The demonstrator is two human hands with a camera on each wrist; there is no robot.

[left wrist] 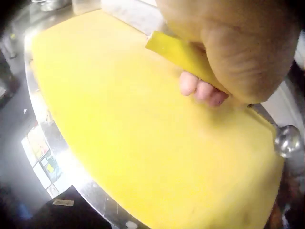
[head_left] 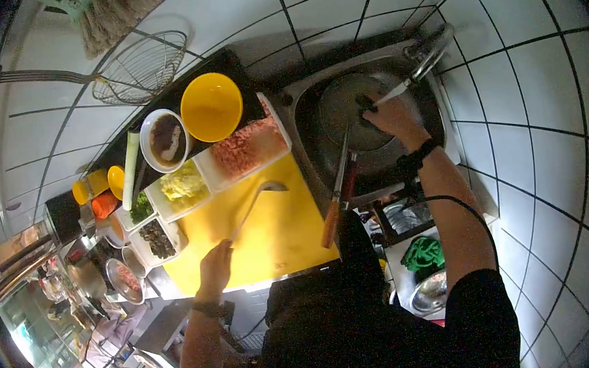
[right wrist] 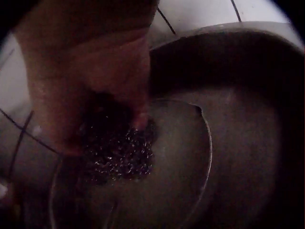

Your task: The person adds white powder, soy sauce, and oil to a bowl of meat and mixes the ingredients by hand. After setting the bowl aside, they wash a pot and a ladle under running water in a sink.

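The left hand [head_left: 215,269] grips the yellow handle [left wrist: 178,55] of a metal ladle, its bowl [head_left: 273,186] over the yellow board [head_left: 271,237]; the bowl [left wrist: 288,141] shows at the right of the left wrist view. Over the sink [head_left: 303,132], the right hand [head_left: 395,120] holds a dark, shiny mesh-like clump [right wrist: 119,152], fingers curled round it. Below it a round vessel [right wrist: 209,143] with cloudy liquid stands in the sink. Part of the right fingers is hidden by the clump and shadow.
Along the board's far side stand trays of minced meat [head_left: 236,153], chopped yellow food [head_left: 184,185] and dark pieces [head_left: 157,241], a white bowl [head_left: 165,140] and a yellow bowl [head_left: 212,107]. Wooden-handled tools [head_left: 332,223] lie across the sink's near left edge; the faucet [head_left: 432,55] is behind.
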